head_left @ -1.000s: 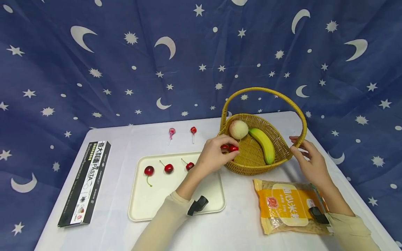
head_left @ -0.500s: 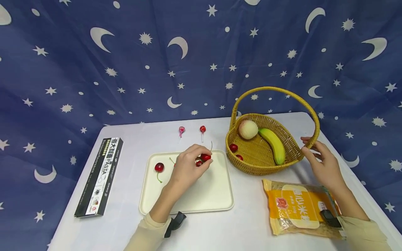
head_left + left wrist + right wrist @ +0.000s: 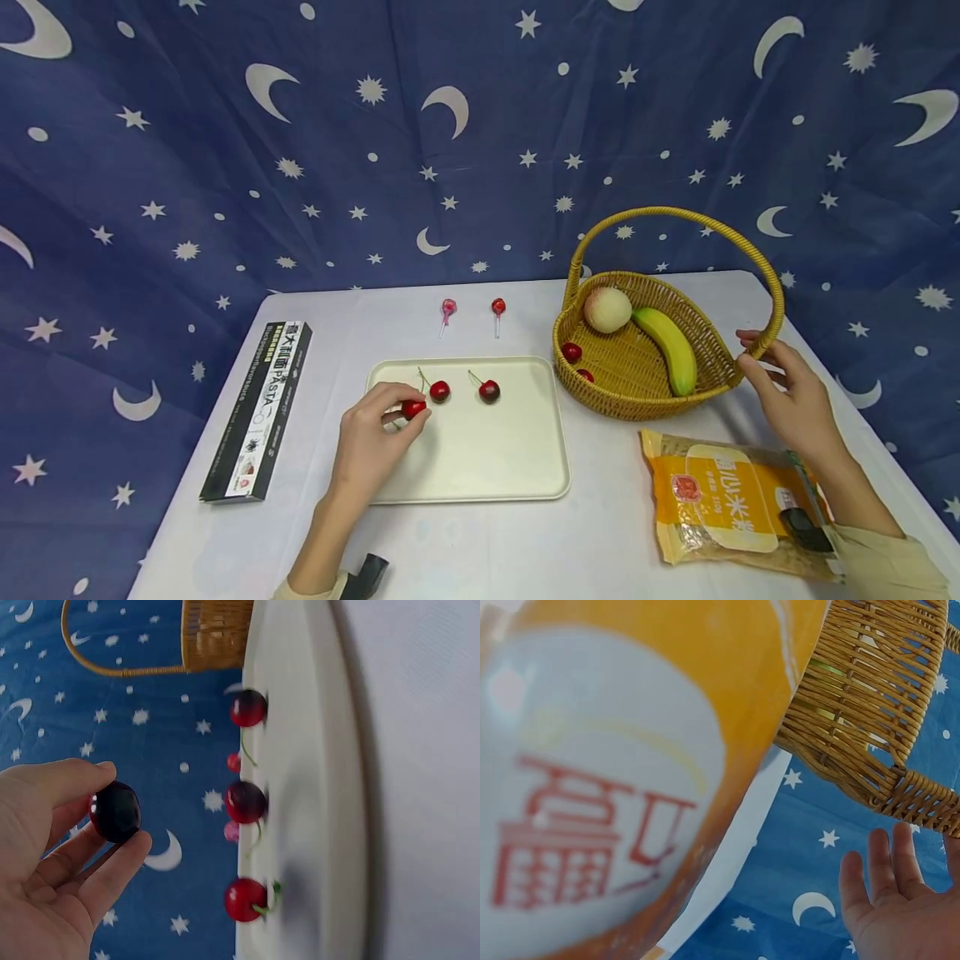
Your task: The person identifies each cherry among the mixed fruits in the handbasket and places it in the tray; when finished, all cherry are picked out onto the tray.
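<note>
Left hand [image 3: 375, 437] pinches one cherry [image 3: 115, 812], right hand [image 3: 798, 404] grips basket handle [image 3: 777, 304]. Two cherries [image 3: 572, 352] already in basket [image 3: 622, 407], three cherries [image 3: 246, 802] left on tray [image 3: 487, 467].

Clock read from table's middle in head view. White cloth [image 3: 495, 550] covers tabletop. Deep-blue fabric backdrop [image 3: 375, 125], printed with white moons, stars and dots, spans 9 through 12 to 3. Long black-and-white box [image 3: 258, 408] printed PASTA lies between 9 and 10. Round pink lollipop [image 3: 448, 307] at 11, near round red lollipop [image 3: 498, 306] at 12; sticks toward about 6. Orange-and-clear plastic packet [image 3: 727, 504], cream label panel, lies between 3 and 4, partly hidden.
</note>
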Demonstrator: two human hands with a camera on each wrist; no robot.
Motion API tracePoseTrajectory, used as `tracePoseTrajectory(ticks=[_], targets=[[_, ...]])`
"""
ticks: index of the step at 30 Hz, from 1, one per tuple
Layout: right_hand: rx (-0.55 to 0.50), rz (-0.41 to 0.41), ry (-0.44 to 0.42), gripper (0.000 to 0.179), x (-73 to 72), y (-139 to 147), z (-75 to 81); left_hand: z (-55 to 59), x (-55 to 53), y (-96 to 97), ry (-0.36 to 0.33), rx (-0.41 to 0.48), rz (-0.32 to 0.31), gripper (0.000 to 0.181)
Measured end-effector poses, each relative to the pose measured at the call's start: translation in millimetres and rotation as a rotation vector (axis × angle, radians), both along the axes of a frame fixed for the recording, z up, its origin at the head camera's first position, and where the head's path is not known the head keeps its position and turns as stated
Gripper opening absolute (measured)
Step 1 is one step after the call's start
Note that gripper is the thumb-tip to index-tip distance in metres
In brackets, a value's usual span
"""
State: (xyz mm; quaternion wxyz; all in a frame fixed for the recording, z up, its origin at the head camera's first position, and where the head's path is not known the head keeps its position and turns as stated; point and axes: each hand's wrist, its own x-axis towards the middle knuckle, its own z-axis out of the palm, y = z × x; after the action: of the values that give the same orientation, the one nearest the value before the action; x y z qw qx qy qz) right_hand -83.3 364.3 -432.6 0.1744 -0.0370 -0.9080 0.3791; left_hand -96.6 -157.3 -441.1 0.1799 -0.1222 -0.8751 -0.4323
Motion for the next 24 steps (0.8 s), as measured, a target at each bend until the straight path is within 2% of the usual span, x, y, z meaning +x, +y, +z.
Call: tracePoseTrajectory(ticks=[6,13,19,24], targets=[[0.001,0.003,0.005,0.044,-0.1,-1,-1.0,-10.9,7.1,-16.2,-0.028,-0.007,0.051,0.026],[0.008,-0.011,0.005,0.044,0.3,1,-0.7,-21.9,10.5,-23.2,-0.145,-0.145,0.088,0.023],[0.007,-0.016,0.001,0.043,-0.1,1,-1.4,-25.6,11.6,-23.8,-0.265,-0.270,0.102,0.018],[0.016,-0.015,0.011,0.042,-0.9,1,-2.0,-29.3,12.3,-23.3,-0.272,-0.326,0.107,0.018]])
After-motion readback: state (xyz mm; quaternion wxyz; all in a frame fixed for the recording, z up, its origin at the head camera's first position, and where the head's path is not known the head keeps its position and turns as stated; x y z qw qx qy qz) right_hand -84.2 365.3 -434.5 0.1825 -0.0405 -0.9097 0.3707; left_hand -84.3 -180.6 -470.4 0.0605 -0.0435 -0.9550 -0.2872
